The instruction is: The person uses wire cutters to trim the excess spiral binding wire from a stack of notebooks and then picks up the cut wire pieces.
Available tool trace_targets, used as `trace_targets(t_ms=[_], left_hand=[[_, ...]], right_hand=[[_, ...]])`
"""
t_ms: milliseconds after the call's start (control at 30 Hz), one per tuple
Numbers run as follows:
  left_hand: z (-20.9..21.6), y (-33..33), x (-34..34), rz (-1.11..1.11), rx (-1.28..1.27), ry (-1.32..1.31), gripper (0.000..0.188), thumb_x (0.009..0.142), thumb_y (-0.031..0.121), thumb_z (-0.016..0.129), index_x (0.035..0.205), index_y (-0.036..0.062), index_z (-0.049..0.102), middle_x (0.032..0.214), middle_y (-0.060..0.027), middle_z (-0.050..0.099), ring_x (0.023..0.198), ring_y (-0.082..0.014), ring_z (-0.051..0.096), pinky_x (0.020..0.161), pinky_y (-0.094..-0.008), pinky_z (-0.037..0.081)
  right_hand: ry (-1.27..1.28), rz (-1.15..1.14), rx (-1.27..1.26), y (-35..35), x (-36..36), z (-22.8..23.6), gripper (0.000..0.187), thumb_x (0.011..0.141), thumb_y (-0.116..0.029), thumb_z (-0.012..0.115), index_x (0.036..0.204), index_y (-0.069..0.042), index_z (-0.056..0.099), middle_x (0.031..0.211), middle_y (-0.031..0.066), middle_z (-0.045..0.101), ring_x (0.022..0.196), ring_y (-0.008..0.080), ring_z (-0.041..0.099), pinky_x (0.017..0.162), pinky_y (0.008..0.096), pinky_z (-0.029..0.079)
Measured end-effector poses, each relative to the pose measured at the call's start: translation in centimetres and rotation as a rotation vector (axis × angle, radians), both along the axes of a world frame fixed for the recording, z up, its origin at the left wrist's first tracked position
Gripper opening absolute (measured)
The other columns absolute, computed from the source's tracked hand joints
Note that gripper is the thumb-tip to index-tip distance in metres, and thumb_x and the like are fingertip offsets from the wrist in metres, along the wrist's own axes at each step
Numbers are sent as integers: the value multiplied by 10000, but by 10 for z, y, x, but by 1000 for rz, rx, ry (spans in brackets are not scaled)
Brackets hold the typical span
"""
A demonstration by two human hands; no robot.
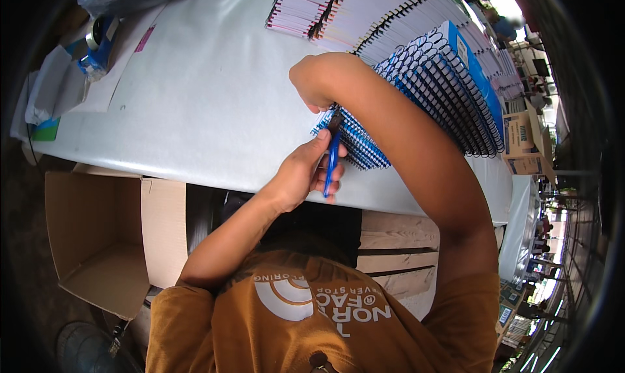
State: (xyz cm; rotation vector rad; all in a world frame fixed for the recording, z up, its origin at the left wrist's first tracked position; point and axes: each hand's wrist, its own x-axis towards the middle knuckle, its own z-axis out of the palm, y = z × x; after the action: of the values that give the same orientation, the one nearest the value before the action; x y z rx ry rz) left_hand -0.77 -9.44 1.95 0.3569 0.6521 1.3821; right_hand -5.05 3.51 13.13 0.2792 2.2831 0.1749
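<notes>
My left hand [305,171] is closed around the blue handles of a pair of pliers [333,161]. Their dark jaws point away from me, at the corner of a low stack of spiral-bound notebooks [364,145] with blue and white edges. Over that same corner bends my right hand [322,80], its wrist sharply flexed. Most of its fingers are hidden behind the hand, so I cannot see what they grip. Beside my right forearm stands a taller stack of blue-covered spiral notebooks [443,80] with dark coils.
More bound books [384,15] lie in rows at the table's far side. A blue tape dispenser [97,51] rests on papers at the far left of the pale-covered table [195,99]. Below its edge is an open cardboard box [97,230]; another carton [524,138] stands at right.
</notes>
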Motion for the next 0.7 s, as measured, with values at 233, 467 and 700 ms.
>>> trace_targets(t_ms=[233, 467, 700], left_hand=[[9, -5, 10, 60, 38, 119, 576, 944, 517, 243, 1155, 26, 456, 930, -129, 590, 891, -267, 622, 804, -370, 498], [14, 2, 6, 17, 43, -106, 557, 956, 484, 219, 1160, 23, 456, 989, -155, 590, 977, -313, 604, 848, -419, 482], [14, -1, 7, -2, 29, -202, 544, 956, 478, 231, 1151, 25, 461, 967, -148, 593, 957, -328, 610, 821, -434, 497]], right_hand=[[55, 0, 128, -2, 2, 3, 221, 648, 22, 616, 860, 15, 677, 898, 192, 651, 782, 317, 652, 597, 415, 507], [-38, 37, 160, -14, -2, 21, 223, 628, 5, 635, 845, 15, 682, 867, 182, 658, 766, 310, 650, 602, 413, 502], [-37, -4, 129, -6, 1, 23, 299, 603, -75, 759, 877, 20, 686, 841, 176, 664, 763, 289, 652, 606, 403, 500]])
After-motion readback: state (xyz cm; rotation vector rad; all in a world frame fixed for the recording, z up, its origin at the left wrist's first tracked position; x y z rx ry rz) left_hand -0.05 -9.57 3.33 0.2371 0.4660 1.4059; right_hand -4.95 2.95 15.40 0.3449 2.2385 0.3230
